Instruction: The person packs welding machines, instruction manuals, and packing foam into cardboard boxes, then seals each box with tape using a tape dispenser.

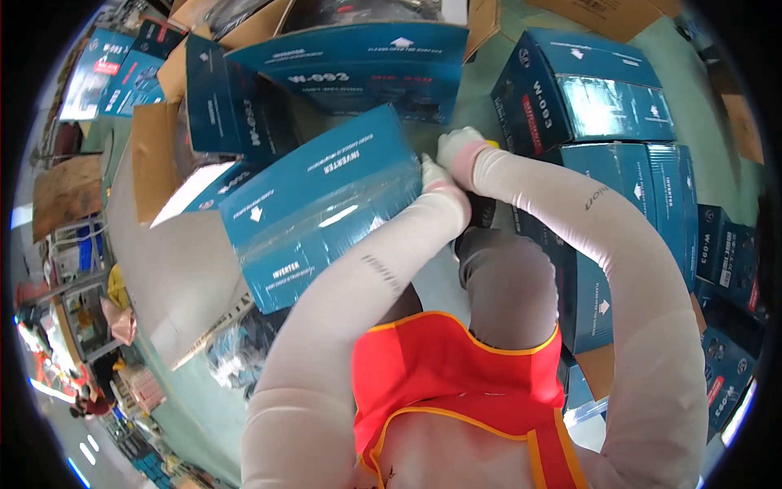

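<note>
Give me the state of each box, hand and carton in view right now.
Blue box: closed, film-wrapped, tilted on its side.
Left hand: gloved, pressed against the blue box's end.
Right hand: gloved, beside the left hand; grip unclear.
Stacked blue boxes: closed, piled at right.
Brown carton: flaps open.
Red vest: worn.

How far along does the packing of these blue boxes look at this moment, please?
Done, seemingly: closed blue boxes stacked on the person's right. In hand: the left hand and right hand meet at the end of the film-wrapped blue box. Left: open brown cartons beyond.
</note>
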Demonstrator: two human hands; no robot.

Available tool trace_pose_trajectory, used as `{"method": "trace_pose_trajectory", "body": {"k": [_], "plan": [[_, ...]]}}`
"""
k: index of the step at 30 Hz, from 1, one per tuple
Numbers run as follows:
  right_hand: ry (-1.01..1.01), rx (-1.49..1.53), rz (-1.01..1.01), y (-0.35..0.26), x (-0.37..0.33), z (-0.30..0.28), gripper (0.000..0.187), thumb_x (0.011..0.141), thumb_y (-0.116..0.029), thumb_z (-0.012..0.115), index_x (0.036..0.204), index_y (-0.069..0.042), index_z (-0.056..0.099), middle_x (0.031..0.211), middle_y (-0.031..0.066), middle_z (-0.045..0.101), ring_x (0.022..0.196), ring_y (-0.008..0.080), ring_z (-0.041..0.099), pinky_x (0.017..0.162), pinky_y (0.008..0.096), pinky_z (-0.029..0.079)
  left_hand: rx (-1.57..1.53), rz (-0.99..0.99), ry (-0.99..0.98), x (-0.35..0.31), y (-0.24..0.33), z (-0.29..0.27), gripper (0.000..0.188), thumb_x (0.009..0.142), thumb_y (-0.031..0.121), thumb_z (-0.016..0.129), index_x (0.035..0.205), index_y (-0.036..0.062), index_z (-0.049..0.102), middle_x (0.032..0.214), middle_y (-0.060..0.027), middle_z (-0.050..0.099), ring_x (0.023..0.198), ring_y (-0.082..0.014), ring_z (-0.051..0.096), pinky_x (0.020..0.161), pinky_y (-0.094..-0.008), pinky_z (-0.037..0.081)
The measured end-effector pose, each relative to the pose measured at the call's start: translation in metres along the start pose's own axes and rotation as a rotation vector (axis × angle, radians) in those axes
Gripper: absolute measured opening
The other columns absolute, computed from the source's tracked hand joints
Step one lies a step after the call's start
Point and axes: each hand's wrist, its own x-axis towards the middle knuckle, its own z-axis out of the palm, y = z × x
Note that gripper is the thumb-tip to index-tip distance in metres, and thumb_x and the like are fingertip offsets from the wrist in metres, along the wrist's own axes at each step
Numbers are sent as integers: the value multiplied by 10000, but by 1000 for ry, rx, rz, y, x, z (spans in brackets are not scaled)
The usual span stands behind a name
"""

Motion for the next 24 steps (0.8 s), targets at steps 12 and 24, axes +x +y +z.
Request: {"method": "trace_pose_trajectory", "body": {"k": [12,24], "plan": [[455,807,446,60,-152,-15,553,856,-96,590,1386,-160,443,1196,188,587,1040,323,626,900,450,493,-239,283,-700,52,44,-25,633,955,538,367,1414,108,437,1421,-101,488,1316,-278,447,1124,-362,275],[692,1196,1154,141,-395,196,488,874,-184,651,1252,101,530,1030,124,631,927,151,580,821,273,478,-1063,-485,1104,-184,-98,13,398,675,142,609,1060,49,590,1119,-151,563,1085,-340,506,943,-468,368]]}}
